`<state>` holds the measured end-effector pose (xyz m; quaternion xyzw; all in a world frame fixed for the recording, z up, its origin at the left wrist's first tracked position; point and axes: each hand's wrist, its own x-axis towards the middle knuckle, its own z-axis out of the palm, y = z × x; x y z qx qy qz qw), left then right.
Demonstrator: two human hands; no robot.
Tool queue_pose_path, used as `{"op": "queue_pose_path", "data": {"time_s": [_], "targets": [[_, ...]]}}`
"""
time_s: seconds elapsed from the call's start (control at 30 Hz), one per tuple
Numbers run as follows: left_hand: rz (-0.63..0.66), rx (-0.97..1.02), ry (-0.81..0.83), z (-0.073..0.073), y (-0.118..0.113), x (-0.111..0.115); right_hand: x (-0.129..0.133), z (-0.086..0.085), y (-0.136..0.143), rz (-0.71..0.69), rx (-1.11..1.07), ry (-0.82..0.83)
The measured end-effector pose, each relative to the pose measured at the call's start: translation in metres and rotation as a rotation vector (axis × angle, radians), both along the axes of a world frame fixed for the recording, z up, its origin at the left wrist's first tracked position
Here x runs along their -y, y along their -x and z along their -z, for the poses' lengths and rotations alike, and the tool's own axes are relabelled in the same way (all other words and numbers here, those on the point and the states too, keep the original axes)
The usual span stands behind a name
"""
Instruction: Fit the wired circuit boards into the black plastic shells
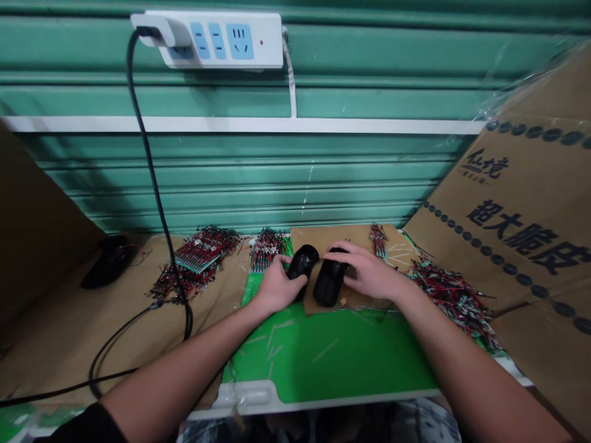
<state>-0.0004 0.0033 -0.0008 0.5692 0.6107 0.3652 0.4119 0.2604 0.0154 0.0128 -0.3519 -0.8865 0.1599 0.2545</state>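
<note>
My left hand [280, 284] is closed round the side of a glossy black rounded casing [303, 261], fingers behind it and thumb at its near side. Close by on the right, a second black rounded casing [327, 284] lies tilted on a piece of brown cardboard [360, 299]. My right hand [364, 271] grips this one from its upper right, index finger over the top end and thumb at the side. The undersides of both casings are hidden. Around them the green board [360, 351] carries thin pale strips.
Bundles of red and black wired circuit strips [201, 252] lie left, with another bundle [265, 249] behind my left hand and a heap of wires [455, 298] at right. A black cable [154, 178] hangs from the power strip [221, 40]. Cardboard walls [521, 203] flank the sides.
</note>
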Motion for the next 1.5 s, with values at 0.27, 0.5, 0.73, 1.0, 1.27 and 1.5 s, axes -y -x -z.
{"op": "queue_pose_path", "data": {"time_s": [0.27, 0.5, 0.73, 1.0, 1.27, 1.5], "targets": [[0.076, 0.51, 0.138, 0.004, -0.003, -0.003, -0.006, 0.004, 0.005, 0.148, -0.102, -0.164], [0.206, 0.601, 0.142, 0.006, -0.006, -0.002, -0.009, -0.004, -0.004, 0.544, 0.062, -0.032], [0.129, 0.532, 0.082, 0.009, -0.006, -0.004, -0.009, 0.001, 0.0, 0.558, 0.173, 0.151], [0.109, 0.341, -0.034, 0.014, -0.005, -0.004, -0.015, 0.005, 0.004, 0.603, -0.289, 0.126], [0.186, 0.476, 0.023, 0.012, -0.007, -0.004, 0.011, -0.008, 0.038, 0.221, -0.679, 0.838], [0.224, 0.232, -0.058, 0.02, -0.008, 0.0, 0.011, 0.0, 0.043, 0.329, -0.674, 0.705]]}}
